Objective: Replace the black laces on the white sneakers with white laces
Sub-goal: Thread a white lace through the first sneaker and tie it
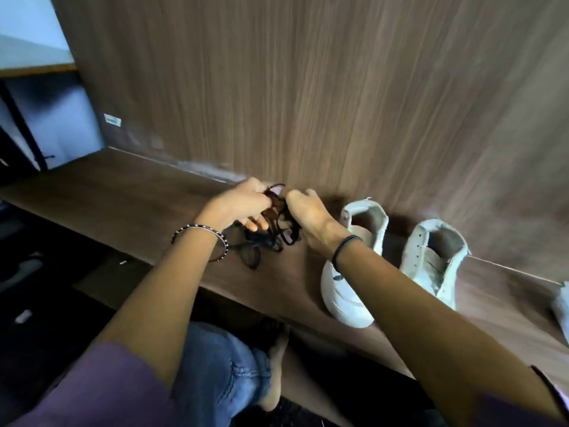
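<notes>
I hold the black laces [278, 238] in both my hands. My left hand [243, 200] pinches the top of the bunch. My right hand [303, 211] has its fingers curled round it from the other side. My hands are close together, just over the wooden shelf [123, 204] and near the wooden wall [308, 87] at the back. The rest of the bunch hangs down in loops and lies on the shelf by my left wrist.

The two white sneakers stand on the shelf to the right of my hands. The left sneaker [345, 300] is partly hidden by my right arm. The right sneaker [437, 260] shows little holes with no lace in them. So I think the first part is done: the black laces are out of the shoes, as far as I can see.

The bigger part is left. I need to put the black bunch down and thread white laces through both shoes. I cannot see white laces for sure. There is a white thing [562, 303] at the right edge of the shelf, but it is cut off and I cannot tell what it is.
</notes>
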`<state>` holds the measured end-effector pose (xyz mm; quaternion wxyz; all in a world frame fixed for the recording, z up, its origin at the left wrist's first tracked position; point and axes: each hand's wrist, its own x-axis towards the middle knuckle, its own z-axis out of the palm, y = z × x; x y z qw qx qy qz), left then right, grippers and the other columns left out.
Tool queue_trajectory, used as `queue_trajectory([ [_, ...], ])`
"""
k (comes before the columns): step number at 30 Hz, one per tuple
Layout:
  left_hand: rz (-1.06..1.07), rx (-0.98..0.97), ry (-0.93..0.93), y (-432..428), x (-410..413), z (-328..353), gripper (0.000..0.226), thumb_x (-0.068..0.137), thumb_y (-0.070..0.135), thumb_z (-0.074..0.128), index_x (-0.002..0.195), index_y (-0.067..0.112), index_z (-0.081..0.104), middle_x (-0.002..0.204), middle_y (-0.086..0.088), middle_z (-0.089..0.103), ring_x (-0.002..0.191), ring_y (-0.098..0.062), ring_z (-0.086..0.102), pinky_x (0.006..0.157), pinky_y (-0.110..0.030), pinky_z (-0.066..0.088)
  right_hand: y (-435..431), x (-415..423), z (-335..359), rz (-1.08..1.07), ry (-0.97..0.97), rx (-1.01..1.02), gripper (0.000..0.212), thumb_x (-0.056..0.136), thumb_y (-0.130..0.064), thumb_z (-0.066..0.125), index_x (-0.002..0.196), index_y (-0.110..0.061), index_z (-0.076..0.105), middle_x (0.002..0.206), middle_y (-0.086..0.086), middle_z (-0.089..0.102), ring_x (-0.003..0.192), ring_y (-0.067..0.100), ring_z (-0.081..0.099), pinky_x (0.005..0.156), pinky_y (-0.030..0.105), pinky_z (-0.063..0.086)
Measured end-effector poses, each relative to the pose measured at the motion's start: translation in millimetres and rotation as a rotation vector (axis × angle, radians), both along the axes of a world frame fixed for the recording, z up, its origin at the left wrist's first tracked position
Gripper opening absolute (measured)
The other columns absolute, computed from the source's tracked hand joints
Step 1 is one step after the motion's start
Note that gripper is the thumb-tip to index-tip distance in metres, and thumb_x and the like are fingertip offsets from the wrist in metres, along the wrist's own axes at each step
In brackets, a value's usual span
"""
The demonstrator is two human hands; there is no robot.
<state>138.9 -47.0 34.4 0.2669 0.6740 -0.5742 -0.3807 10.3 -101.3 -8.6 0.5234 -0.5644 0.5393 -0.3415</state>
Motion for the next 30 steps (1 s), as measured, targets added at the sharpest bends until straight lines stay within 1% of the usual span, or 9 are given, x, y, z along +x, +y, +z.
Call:
queue_trajectory([
  [3, 0.055, 0.044, -0.098, -5, 21, -19, 0.046, 0.098, 0.006, 0.052, 0.143, 0.009, 0.043, 0.11, -0.015, 0.063, 0.065, -0.019, 0.057, 0.052, -0.027, 0.045, -2, 7, -12, 0.149, 0.205, -0.035, 0.041, 0.069, -0.05, 0.065, 0.088, -0.014, 0.069, 0.09, 0.0, 0.071, 0.092, 0.026, 0.068, 0.077, 0.039, 0.055],
  [5, 0.08, 0.028, -0.142, -9, 33, -24, 0.057, 0.095, 0.01, 0.059, 0.148, 0.011, 0.038, 0.116, -0.013, 0.06, 0.074, -0.022, 0.056, 0.058, -0.029, 0.044, 8, 1, -6, 0.209, 0.306, -0.105, 0.023, 0.071, -0.039, 0.06, 0.077, -0.017, 0.063, 0.078, -0.005, 0.063, 0.082, 0.019, 0.06, 0.066, 0.03, 0.048],
  [11, 0.025, 0.098, -0.29, -12, 55, -27, 0.101, 0.079, 0.057, 0.079, 0.156, 0.015, 0.03, 0.161, -0.005, 0.034, 0.144, -0.025, 0.038, 0.113, -0.041, 0.038, -3, -14, -4, 0.182, 0.377, -0.235, 0.04, 0.068, -0.05, 0.055, 0.086, -0.017, 0.069, 0.105, 0.008, 0.063, 0.085, 0.019, 0.061, 0.075, 0.033, 0.051],
  [14, -0.127, 0.313, -0.486, -13, 50, -34, 0.133, 0.063, 0.071, 0.083, 0.162, 0.026, 0.007, 0.169, 0.0, 0.012, 0.151, -0.028, 0.028, 0.114, -0.049, 0.04, 2, -20, -3, 0.315, 0.523, -0.165, 0.058, 0.069, -0.051, 0.061, 0.122, -0.026, 0.064, 0.133, 0.005, 0.054, 0.121, 0.022, 0.055, 0.103, 0.038, 0.047],
  [16, -0.182, 0.385, -0.577, -16, 44, -41, 0.137, 0.063, 0.062, 0.088, 0.162, 0.026, 0.002, 0.17, -0.002, 0.001, 0.147, -0.029, 0.035, 0.106, -0.046, 0.05, 6, -22, -5, 0.452, 0.685, -0.104, 0.077, 0.072, -0.04, 0.065, 0.145, -0.022, 0.046, 0.144, 0.004, 0.048, 0.131, 0.023, 0.047, 0.108, 0.04, 0.044],
  [22, -0.102, 0.286, -0.173, -24, 24, -59, 0.087, 0.075, -0.002, 0.085, 0.147, 0.006, 0.037, 0.145, -0.016, 0.046, 0.102, -0.029, 0.07, 0.082, -0.041, 0.063, 15, -15, -12, 0.563, 0.878, -0.158, 0.081, 0.076, -0.038, 0.075, 0.143, -0.021, 0.033, 0.125, 0.01, 0.055, 0.122, 0.026, 0.048, 0.092, 0.038, 0.049],
  [25, -0.07, 0.238, -0.109, -26, 16, -64, 0.061, 0.082, -0.007, 0.07, 0.137, 0.002, 0.043, 0.125, -0.017, 0.059, 0.082, -0.023, 0.075, 0.089, -0.042, 0.06, 20, -15, -16, 0.616, 0.887, -0.222, 0.087, 0.078, -0.036, 0.078, 0.147, -0.017, 0.027, 0.133, 0.012, 0.049, 0.124, 0.028, 0.044, 0.09, 0.035, 0.044],
  [27, -0.053, 0.226, -0.05, -25, 10, -63, 0.04, 0.085, -0.005, 0.065, 0.121, 0.0, 0.047, 0.106, -0.013, 0.066, 0.086, -0.023, 0.075, 0.092, -0.041, 0.059, 23, -15, -20, 0.598, 0.862, -0.275, 0.094, 0.076, -0.038, 0.082, 0.148, -0.015, 0.026, 0.14, 0.012, 0.045, 0.13, 0.029, 0.041, 0.096, 0.036, 0.043],
  [30, -0.045, 0.226, 0.085, -23, 3, -62, 0.038, 0.086, -0.006, 0.064, 0.122, -0.003, 0.053, 0.112, -0.018, 0.068, 0.097, -0.025, 0.074, 0.087, -0.037, 0.061, 29, -17, -24, 0.513, 0.755, -0.304, 0.09, 0.073, -0.035, 0.088, 0.143, -0.014, 0.035, 0.137, 0.011, 0.05, 0.126, 0.027, 0.05, 0.101, 0.034, 0.045],
])
